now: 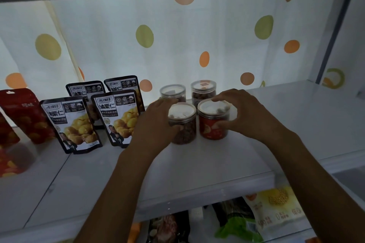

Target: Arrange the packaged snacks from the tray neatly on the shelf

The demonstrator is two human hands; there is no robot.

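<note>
Several clear snack jars stand in a square group mid-shelf. My left hand point(156, 122) grips the front left jar point(184, 130), filled with brown snacks. My right hand point(243, 114) wraps the front right jar point(212, 126), which has a red label. Two more jars point(173, 91) point(203, 89) stand upright just behind them. Left of the jars, several black chestnut pouches point(72, 124) point(116, 116) stand in two rows. The white shelf board point(177, 169) carries everything.
Red snack bags point(25, 112) lean at the far left of the shelf. A dotted curtain point(177, 35) hangs behind. A grey upright post point(331, 31) stands at the right. Below the shelf edge lie more packets, one yellow point(276, 207) and one green and black point(237, 223).
</note>
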